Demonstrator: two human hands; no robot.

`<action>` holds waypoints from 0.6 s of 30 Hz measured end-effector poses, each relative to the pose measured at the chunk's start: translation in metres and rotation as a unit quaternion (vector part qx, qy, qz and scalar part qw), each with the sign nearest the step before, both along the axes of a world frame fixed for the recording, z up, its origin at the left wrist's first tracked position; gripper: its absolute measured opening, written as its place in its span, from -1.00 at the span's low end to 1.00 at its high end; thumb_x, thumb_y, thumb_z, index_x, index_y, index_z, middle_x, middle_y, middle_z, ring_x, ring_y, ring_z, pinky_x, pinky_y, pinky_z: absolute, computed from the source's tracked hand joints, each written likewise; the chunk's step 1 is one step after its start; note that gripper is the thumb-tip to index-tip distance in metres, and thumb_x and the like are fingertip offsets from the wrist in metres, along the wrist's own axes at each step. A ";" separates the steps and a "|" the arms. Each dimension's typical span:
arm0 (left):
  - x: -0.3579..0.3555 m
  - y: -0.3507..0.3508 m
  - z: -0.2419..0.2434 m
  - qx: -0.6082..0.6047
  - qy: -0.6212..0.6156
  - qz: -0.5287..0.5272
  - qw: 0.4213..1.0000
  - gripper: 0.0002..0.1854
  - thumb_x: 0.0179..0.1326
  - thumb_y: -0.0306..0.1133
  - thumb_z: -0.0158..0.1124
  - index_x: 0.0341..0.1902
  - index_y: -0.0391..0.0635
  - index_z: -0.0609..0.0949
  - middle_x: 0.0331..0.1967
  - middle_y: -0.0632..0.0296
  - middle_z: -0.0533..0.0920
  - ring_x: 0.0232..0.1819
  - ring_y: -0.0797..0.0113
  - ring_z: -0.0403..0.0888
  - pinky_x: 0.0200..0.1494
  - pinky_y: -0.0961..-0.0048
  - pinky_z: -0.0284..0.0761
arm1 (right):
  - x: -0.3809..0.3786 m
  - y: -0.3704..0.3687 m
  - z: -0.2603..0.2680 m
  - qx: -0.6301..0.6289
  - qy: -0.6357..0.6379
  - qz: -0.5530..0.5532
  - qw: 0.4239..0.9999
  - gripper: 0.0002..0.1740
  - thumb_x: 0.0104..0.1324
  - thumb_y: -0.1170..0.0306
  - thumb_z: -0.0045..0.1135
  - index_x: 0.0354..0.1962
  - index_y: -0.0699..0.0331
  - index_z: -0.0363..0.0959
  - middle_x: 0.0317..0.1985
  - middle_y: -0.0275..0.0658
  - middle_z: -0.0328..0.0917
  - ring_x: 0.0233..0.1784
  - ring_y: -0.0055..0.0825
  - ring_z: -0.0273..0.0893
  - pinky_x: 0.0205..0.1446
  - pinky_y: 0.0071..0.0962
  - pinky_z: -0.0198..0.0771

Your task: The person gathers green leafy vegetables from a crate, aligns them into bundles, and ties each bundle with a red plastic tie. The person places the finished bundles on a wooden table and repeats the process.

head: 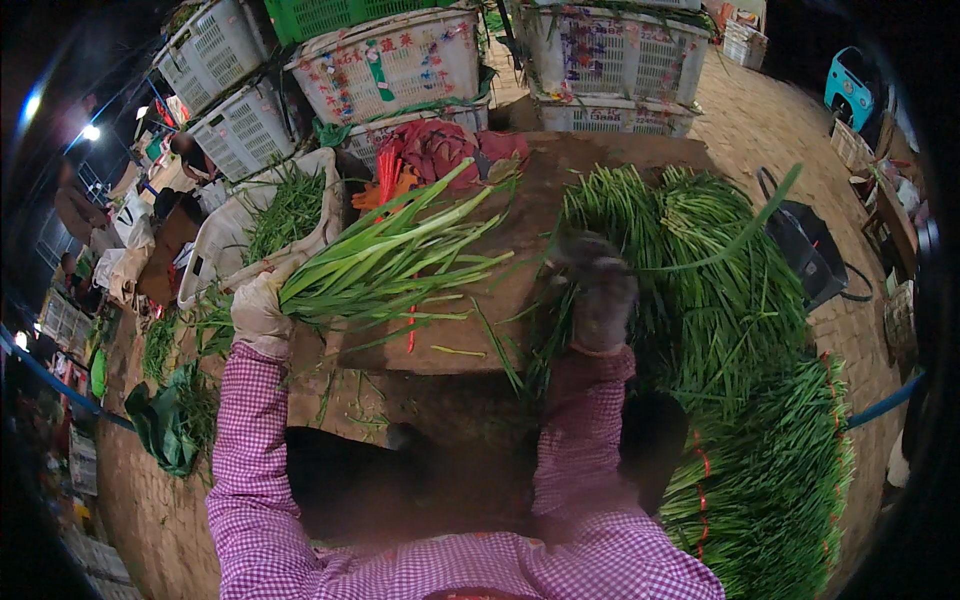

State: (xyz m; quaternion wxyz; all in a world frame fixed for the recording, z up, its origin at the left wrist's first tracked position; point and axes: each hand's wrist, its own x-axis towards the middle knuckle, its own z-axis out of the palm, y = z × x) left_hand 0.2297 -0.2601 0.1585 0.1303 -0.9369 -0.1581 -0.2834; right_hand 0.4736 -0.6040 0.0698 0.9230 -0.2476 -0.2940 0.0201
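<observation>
My left hand (262,313), in a pale glove, is closed round a bunch of long green leafy stalks (375,259). The bunch fans out to the right over a brown board (450,352). My right hand (604,292), in a dark glove and blurred by motion, is over the board's right side, beside a large heap of green stalks (705,255); a single long leaf (727,251) sticks out near it. Whether its fingers hold that leaf is unclear. Red ties (388,176) and a dark red cloth (435,154) lie at the board's far left.
Left of the board stands a white plastic crate (214,251) of loose greens. White crates (615,56) are stacked beyond the board. Bundles with red ties (772,480) lie at the lower right, a black bag (814,251) at the right. A person (196,157) is at the far left.
</observation>
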 end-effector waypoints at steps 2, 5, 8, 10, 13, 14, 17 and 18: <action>0.001 -0.004 0.001 -0.008 -0.020 -0.036 0.999 -0.53 0.07 -0.21 0.38 0.13 0.28 0.63 -0.25 0.13 0.70 -0.19 0.01 0.70 -0.19 0.16 0.56 | 0.001 0.024 0.009 -0.246 -0.199 -0.276 0.908 -0.51 0.12 0.12 0.33 -0.09 0.26 0.53 -0.16 -0.21 0.60 -0.12 -0.19 0.57 0.05 -0.22 0.45; 0.003 -0.010 0.000 -0.007 0.011 -0.012 1.000 -0.54 0.00 -0.26 0.40 0.08 0.12 0.68 -0.16 0.06 0.71 -0.12 0.00 0.69 -0.09 0.20 0.58 | -0.006 0.049 0.012 -0.427 -0.348 -0.450 0.703 -0.51 0.02 0.13 0.39 -0.12 0.17 0.57 -0.24 -0.20 0.58 -0.06 -0.15 0.54 0.16 -0.08 0.37; 0.004 -0.009 -0.003 0.052 0.013 -0.002 0.999 -0.52 -0.05 -0.30 0.41 0.06 0.05 0.70 -0.14 0.03 0.72 -0.10 -0.02 0.69 -0.05 0.23 0.59 | -0.013 0.057 0.007 -0.482 -0.404 -0.433 0.645 -0.60 -0.04 0.21 0.40 -0.21 0.12 0.60 -0.29 -0.26 0.58 0.00 -0.18 0.52 0.25 0.00 0.28; 0.003 -0.003 -0.006 0.082 0.013 0.003 0.997 -0.50 -0.05 -0.30 0.40 0.07 0.04 0.69 -0.15 0.02 0.72 -0.10 -0.02 0.69 -0.04 0.22 0.58 | -0.015 0.055 -0.002 -0.494 -0.424 -0.395 0.648 -0.76 -0.03 0.37 0.33 -0.33 0.12 0.60 -0.33 -0.29 0.58 -0.02 -0.16 0.52 0.18 -0.10 0.36; 0.001 0.006 -0.009 0.097 0.024 0.022 0.995 -0.49 -0.05 -0.32 0.39 0.10 0.03 0.67 -0.14 0.01 0.71 -0.09 -0.02 0.69 -0.03 0.21 0.58 | -0.006 0.048 -0.017 -0.496 -0.292 -0.345 0.741 -0.75 0.01 0.43 0.27 -0.27 0.16 0.61 -0.26 -0.18 0.59 -0.12 -0.09 0.55 0.01 -0.22 0.47; 0.000 0.008 -0.010 0.111 0.016 0.019 0.994 -0.49 -0.04 -0.32 0.38 0.10 0.03 0.67 -0.13 0.01 0.71 -0.08 -0.03 0.69 -0.03 0.21 0.58 | 0.002 0.044 -0.022 -0.457 -0.261 -0.370 0.765 -0.77 0.12 0.51 0.20 -0.22 0.24 0.60 -0.22 -0.17 0.60 -0.17 -0.15 0.58 -0.05 -0.29 0.50; -0.003 0.013 -0.010 0.090 0.004 0.007 0.996 -0.50 0.04 -0.29 0.36 0.15 0.14 0.65 -0.18 0.13 0.73 -0.16 0.07 0.71 -0.13 0.25 0.59 | 0.023 0.033 -0.034 -0.242 -0.091 -0.291 0.921 -0.79 0.23 0.50 0.16 -0.17 0.30 0.59 -0.22 -0.18 0.61 -0.16 -0.30 0.61 -0.03 -0.32 0.48; -0.005 0.014 -0.009 0.089 -0.017 -0.012 0.996 -0.49 0.08 -0.25 0.35 0.19 0.24 0.63 -0.25 0.21 0.72 -0.21 0.14 0.71 -0.18 0.26 0.59 | 0.029 0.023 -0.037 -0.222 -0.038 -0.247 0.942 -0.78 0.22 0.50 0.15 -0.16 0.28 0.59 -0.20 -0.18 0.61 -0.14 -0.25 0.60 -0.03 -0.31 0.48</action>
